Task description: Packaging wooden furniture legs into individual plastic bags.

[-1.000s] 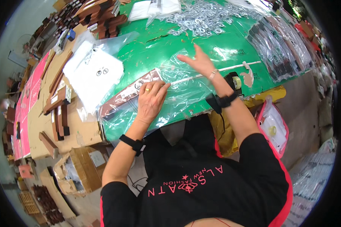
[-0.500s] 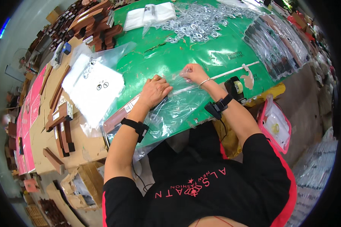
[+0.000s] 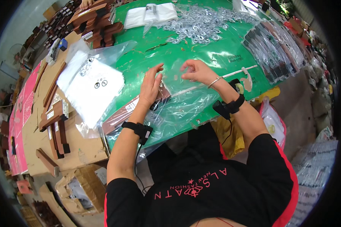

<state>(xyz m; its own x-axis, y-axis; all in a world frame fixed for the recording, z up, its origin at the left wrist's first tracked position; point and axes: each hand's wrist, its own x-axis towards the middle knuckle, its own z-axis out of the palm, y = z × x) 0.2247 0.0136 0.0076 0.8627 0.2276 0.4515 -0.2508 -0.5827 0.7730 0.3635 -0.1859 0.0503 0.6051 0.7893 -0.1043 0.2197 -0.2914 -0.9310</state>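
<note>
A clear plastic bag (image 3: 178, 108) lies slantwise near the front of the green table, with a reddish-brown wooden piece (image 3: 119, 118) inside it. The piece carries a white label (image 3: 132, 105). My left hand (image 3: 151, 86) is raised beside the piece's far end, fingers stretched out and holding nothing. My right hand (image 3: 202, 72) hovers right of the bag's far end, fingers curled with a gap between thumb and forefinger. Faint clear film shows between the hands; whether the right fingertips touch it is too blurred to tell.
White printed bags (image 3: 96, 85) are stacked at left, near loose brown wooden pieces (image 3: 60, 132) on cardboard. Metal rings in clear packets (image 3: 201, 24) are heaped at the back. Filled bags (image 3: 272, 51) lie at right. A tape dispenser (image 3: 235, 85) stands beyond my right wrist.
My left hand has lifted off the bag and straightened its fingers, uncovering the wooden piece's far end. My right hand has moved slightly right, and its pinch has loosened.
</note>
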